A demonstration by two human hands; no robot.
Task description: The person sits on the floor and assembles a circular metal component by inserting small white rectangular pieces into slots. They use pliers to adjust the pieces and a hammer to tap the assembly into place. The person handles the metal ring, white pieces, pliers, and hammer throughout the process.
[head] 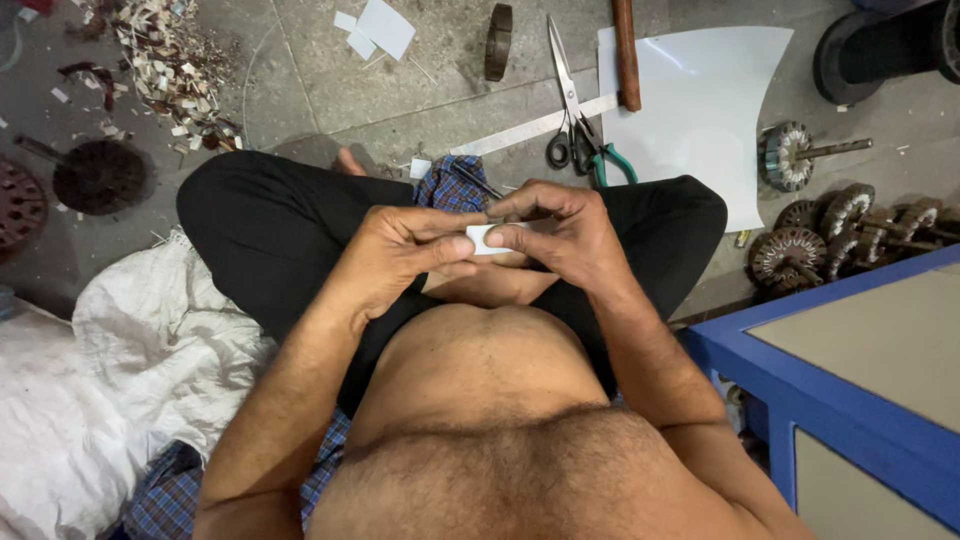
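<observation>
Concrete floor (300, 90) is lying littered with paper scraps (175, 65); scissors (572, 110), a steel ruler (545, 125), a wooden handle (627, 55) and a white sheet (700, 100) are sitting ahead of your crossed legs. Motor rotors (830, 225) are resting at right, partly cut off by a blue cabinet (800, 390). Your left hand (395, 255) and right hand (565, 235) are meeting over your lap, fingers curled, both pinching a small white paper piece (482, 238). Most of that piece is hiding behind your fingers, so its shape is staying unclear.
</observation>
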